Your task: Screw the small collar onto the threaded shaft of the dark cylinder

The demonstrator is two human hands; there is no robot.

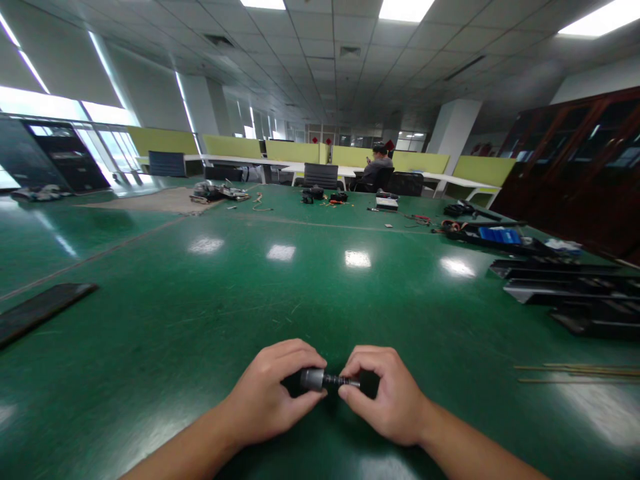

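Between my two hands lies a small metal part, level and just above the green table: a wide grey cylinder with a thin, dark, ringed shaft coming out of its right side. My left hand curls its thumb and fingers around the cylinder. The shaft's right end is pinched between the thumb and fingertips of my right hand. What exactly the part is, I cannot make out. Its far left end is partly covered by my left hand.
Thin brass-coloured rods lie at the right. Beyond them stand black metal channels and a tray with blue pieces. A dark flat slab rests at the left. Far back, a person sits near desks.
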